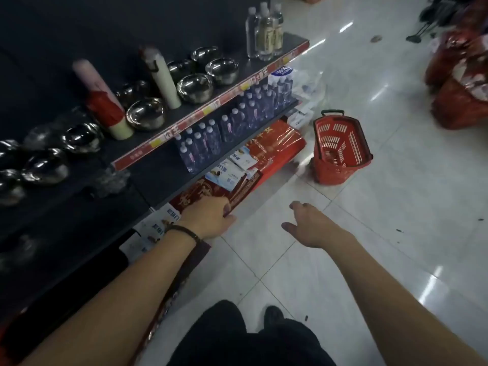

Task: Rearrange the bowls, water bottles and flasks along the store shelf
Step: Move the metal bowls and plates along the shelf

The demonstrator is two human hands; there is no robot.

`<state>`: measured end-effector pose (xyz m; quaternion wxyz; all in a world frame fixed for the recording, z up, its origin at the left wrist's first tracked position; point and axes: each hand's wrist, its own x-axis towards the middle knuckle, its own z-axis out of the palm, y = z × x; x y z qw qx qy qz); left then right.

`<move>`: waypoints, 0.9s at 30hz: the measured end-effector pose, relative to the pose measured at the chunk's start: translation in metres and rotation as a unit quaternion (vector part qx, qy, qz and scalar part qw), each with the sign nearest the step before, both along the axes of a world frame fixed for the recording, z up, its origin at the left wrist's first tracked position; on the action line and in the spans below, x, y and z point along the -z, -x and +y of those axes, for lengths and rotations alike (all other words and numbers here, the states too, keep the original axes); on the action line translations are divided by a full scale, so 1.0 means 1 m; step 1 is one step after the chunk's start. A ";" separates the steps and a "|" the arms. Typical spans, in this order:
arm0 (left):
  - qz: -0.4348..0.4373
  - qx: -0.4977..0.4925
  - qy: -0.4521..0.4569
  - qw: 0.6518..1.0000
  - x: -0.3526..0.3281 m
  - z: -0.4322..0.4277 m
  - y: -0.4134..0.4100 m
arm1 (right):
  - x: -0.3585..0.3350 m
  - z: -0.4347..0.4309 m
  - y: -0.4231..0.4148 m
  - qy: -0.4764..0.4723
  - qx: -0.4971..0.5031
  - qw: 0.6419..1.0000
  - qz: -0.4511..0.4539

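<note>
Steel bowls (145, 114) and flasks (163, 75) fill the shelf (290, 46) at ten o'clock, water bottles (237, 122) below. The left hand (208, 220) meets a red gift box (195, 194), grip unclear; the right hand (309, 223), at its three o'clock, hangs open. Likely between steps: next, reach up for a bowl.

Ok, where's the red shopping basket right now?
Head view, right of centre: the red basket sits on the floor beside the red boxes under the water bottles.
</note>
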<state>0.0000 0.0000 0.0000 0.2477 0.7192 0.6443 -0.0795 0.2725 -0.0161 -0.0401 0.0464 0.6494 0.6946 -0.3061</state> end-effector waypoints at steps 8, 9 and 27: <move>-0.034 -0.032 -0.039 0.998 -0.008 0.122 0.008 | -0.012 0.141 0.011 -0.042 -0.051 0.998 0.015; -0.036 -0.035 -0.048 0.998 -0.007 0.141 0.013 | -0.016 0.161 0.015 -0.051 -0.058 0.997 0.017; -0.071 -0.083 -0.118 0.987 -0.028 0.406 0.053 | -0.069 0.449 0.067 -0.134 -0.091 0.985 0.054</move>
